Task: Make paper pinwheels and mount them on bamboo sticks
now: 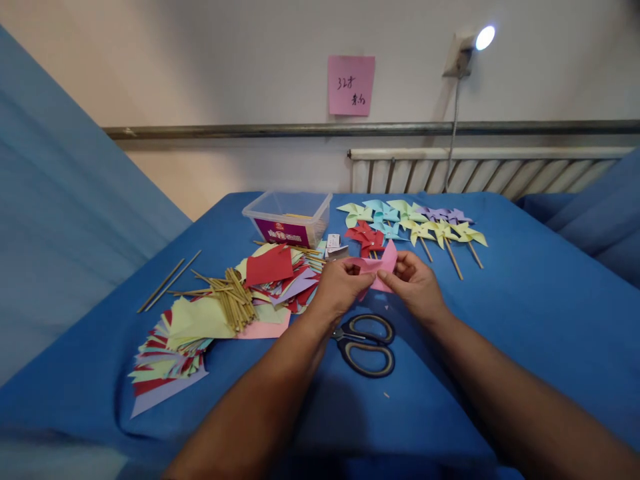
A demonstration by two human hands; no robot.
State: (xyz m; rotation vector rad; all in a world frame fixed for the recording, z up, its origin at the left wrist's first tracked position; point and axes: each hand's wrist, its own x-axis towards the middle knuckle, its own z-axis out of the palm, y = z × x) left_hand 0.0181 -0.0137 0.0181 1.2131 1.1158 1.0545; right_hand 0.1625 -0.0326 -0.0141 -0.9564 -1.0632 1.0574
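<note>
Both hands hold a pink paper piece (381, 265) above the blue table (525, 313), its corners folded inward like a pinwheel. My left hand (339, 288) pinches its left side with thumb and fingers closed. My right hand (415, 285) grips its right side, fingers curled. Black-handled scissors (367, 343) lie shut on the cloth just below the hands.
Finished paper pinwheels (415, 227) on sticks lie in a row behind the hands. Left of the hands are heaps of coloured paper squares (220, 317), a bundle of wooden sticks (234, 303) and a clear plastic box (289, 217). A radiator (480, 173) stands behind.
</note>
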